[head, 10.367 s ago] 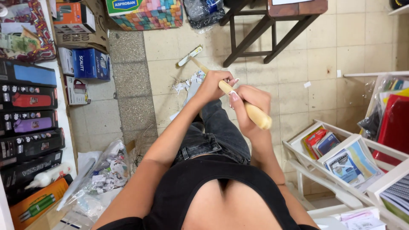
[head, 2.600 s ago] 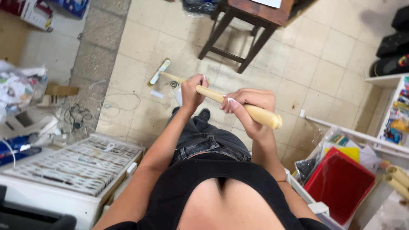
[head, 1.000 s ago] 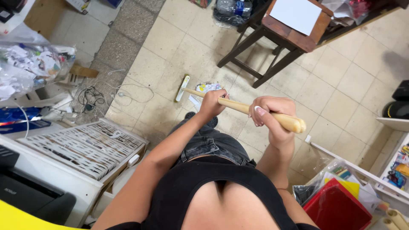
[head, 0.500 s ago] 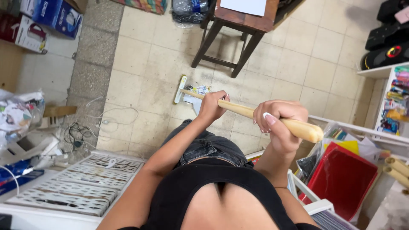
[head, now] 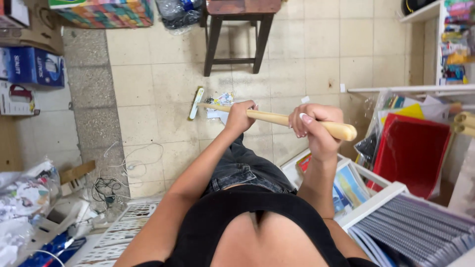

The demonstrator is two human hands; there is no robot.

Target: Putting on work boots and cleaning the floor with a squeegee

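The broom handle [head: 277, 118] is pale wood, smooth with a slight sheen, wrapped by both the left hand [head: 239, 116] and the right hand [head: 314, 123]. Scraps of torn paper [head: 221, 101] lie by the broom head [head: 196, 103] on the floor [head: 307, 54], whose cream tiles look matt, stained and scuffed, next to a strip of rough speckled stone [head: 89, 113]. The stool [head: 236, 24] is dark wood. A red folder [head: 413, 153] is glossy plastic; the jeans [head: 247, 168] are dark denim cloth
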